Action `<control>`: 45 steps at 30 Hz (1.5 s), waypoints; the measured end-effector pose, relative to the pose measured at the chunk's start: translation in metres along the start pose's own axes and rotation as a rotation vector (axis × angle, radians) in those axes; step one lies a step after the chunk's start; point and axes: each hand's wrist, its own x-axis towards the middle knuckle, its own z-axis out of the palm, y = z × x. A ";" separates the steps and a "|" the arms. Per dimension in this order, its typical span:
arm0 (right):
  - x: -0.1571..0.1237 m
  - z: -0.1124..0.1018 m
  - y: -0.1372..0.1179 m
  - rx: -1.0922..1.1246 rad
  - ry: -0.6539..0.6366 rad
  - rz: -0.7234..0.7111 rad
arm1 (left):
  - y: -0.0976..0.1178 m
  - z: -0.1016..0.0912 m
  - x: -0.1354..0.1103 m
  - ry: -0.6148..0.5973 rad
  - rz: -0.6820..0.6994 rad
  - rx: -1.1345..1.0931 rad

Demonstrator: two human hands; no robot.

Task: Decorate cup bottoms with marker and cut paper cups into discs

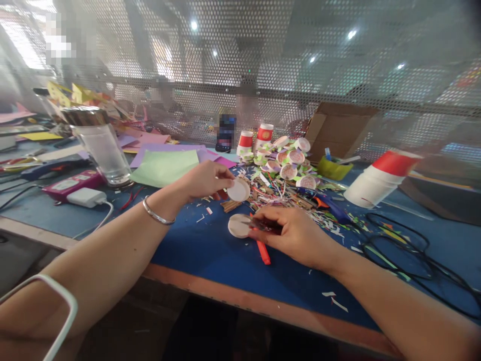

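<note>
My left hand (205,180), with a silver bangle on its wrist, pinches a small white round disc (238,190) above the blue table. My right hand (289,231) is closed around red-handled scissors (262,246), whose handle sticks out below the fingers. Their tip lies on a second white disc (238,225) resting on the table just left of that hand. Paper scraps (278,196) are strewn just beyond both hands.
A pile of cut paper-cup bottoms (289,160) and two red-and-white cups (255,138) stand behind. A tipped cup stack (379,178) lies right, black cables (409,255) near it. Left: a glass jar (101,145), coloured paper sheets (165,165), a white charger (86,197). A perforated screen (263,60) rises at the back.
</note>
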 end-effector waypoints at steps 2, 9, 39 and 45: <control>-0.001 0.002 0.000 -0.031 -0.054 -0.032 | 0.001 0.001 0.000 -0.025 -0.024 -0.054; -0.002 0.003 0.001 -0.141 -0.119 -0.103 | 0.000 0.001 0.000 -0.076 -0.067 -0.172; -0.005 -0.011 0.002 -0.059 0.321 -0.091 | 0.015 0.023 -0.024 -0.228 0.229 0.516; -0.005 -0.012 0.002 -0.101 0.310 -0.087 | 0.015 0.024 -0.024 -0.247 0.304 0.492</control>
